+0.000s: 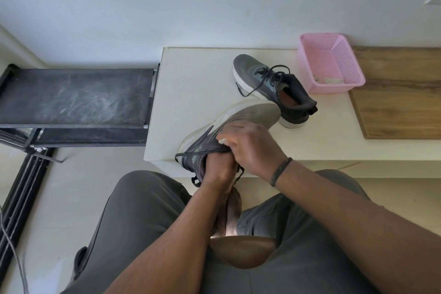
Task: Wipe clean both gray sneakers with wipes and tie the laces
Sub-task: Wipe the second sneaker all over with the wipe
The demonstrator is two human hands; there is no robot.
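**Wiping the first sneaker**

Left hand (pixel 218 168) grips the near sneaker (pixel 229 124) by its collar, tilted at the counter (pixel 191 93) edge; right hand (pixel 248 143) pinches a wipe (pixel 222 141) against its side. Likely next: the far sneaker (pixel 269 86), laces untied.

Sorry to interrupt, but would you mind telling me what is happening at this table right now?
A seated person is cleaning a gray sneaker, tilted on its side at the near edge of the white table. The left hand grips it at the collar, while the right hand presses a small white wipe against its side. The second sneaker stands upright farther back with its laces loose and untied, beside a pink basket holding something pale, perhaps used wipes.
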